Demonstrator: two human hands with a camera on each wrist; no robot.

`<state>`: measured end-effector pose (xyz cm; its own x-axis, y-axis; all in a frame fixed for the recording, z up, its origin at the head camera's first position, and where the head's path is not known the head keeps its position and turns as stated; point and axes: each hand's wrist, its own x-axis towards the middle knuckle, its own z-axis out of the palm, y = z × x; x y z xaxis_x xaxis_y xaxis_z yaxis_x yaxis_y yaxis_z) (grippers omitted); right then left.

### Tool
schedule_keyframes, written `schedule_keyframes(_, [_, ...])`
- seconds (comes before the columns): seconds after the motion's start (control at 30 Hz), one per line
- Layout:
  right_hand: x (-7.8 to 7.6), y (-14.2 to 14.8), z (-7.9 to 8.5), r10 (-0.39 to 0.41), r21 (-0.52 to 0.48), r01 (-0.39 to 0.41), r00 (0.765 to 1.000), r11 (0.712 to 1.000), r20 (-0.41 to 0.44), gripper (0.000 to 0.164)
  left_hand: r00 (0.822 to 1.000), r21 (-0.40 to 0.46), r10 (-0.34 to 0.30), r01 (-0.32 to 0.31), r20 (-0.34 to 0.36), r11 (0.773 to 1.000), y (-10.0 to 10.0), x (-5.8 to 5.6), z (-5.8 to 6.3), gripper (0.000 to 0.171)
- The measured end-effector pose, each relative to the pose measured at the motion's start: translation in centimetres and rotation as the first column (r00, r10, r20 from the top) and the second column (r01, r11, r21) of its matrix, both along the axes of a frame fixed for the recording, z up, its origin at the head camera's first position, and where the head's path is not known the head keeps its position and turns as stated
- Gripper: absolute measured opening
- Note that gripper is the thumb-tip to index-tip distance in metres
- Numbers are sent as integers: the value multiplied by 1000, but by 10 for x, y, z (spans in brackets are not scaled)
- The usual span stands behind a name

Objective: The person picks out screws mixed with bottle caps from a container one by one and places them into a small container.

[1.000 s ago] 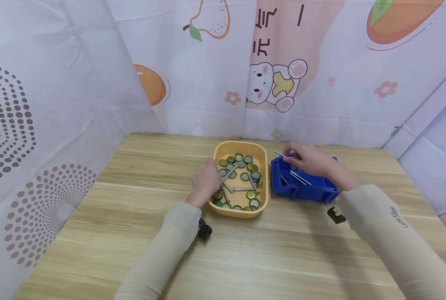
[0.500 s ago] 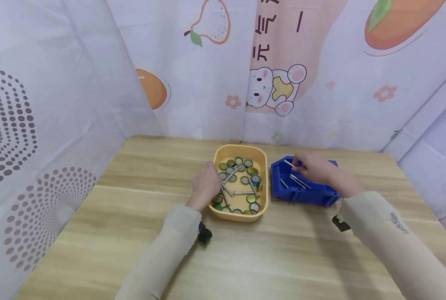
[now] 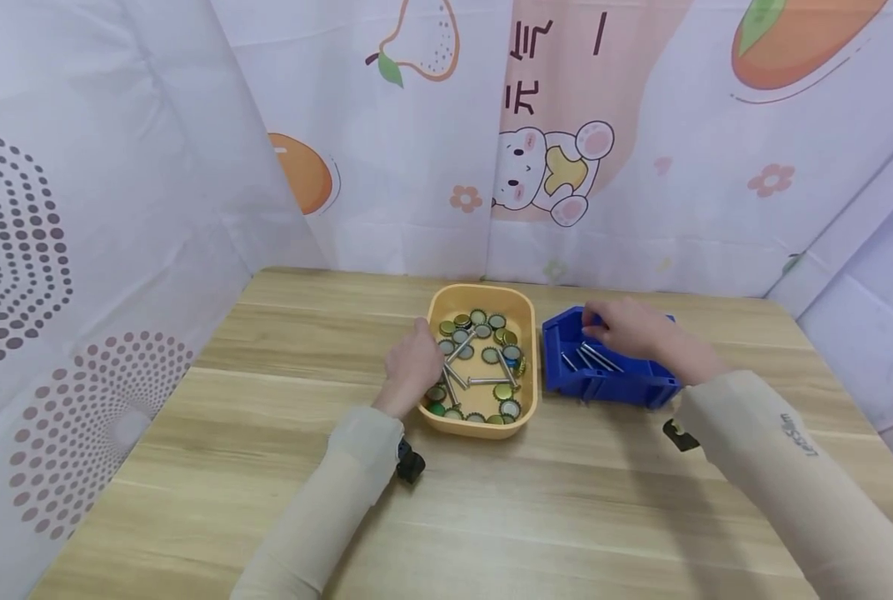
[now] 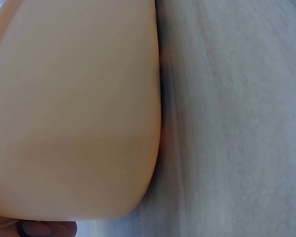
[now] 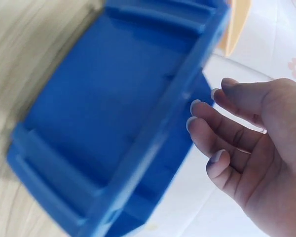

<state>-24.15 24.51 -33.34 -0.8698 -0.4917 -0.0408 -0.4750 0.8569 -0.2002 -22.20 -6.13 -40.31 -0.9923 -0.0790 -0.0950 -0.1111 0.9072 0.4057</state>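
Note:
In the head view my left hand (image 3: 414, 362) grips the left rim of a yellow plastic tub (image 3: 484, 428). Inside the tub lie several bottle caps (image 3: 497, 321), gold, silver and green, and several metal bolts (image 3: 489, 381). My right hand (image 3: 626, 327) hovers over a blue plastic bin (image 3: 619, 392) just right of the tub. Several bolts (image 3: 600, 358) rest in that bin. The right wrist view shows the right hand's fingers loosely bent, holding nothing, beside the bin's rim. Only the tub's outer wall (image 4: 79, 108) and some fingertips (image 4: 47, 228) show in the left wrist view.
Both containers stand on a wood-grain table (image 3: 506, 508), near its back edge. A printed fabric curtain (image 3: 386, 167) hangs right behind the table. Bare tabletop lies in front of and left of the tub.
My right hand brought a bolt from the bin's left end rightward over the bin and let it go. The bolt now lies among the others there. The left hand stayed on the tub.

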Motion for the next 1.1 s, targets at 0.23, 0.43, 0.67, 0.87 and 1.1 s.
schedule_keyframes(0.23, [-1,-23,9,10,-10,-10,1000,1000,5,16,1000,-2,4,-4,8,1000,1,0,2,29])
schedule_keyframes(0.43, [1,-45,13,30,-19,-30,999,999,15,17,1000,-18,1,-1,10,1000,2,-1,1,30])
schedule_keyframes(0.67, [5,-76,15,33,27,-33,999,999,13,24,1000,-23,14,-14,22,1000,1,-2,-1,33])
schedule_keyframes(0.87, [8,-100,11,18,122,-28,996,992,83,38,1000,-25,14,-14,21,1000,1,-2,-1,32])
schedule_keyframes(1.1, [10,-114,2,37,191,-56,994,980,103,37,1000,-5,13,-13,10,1000,0,-1,0,30])
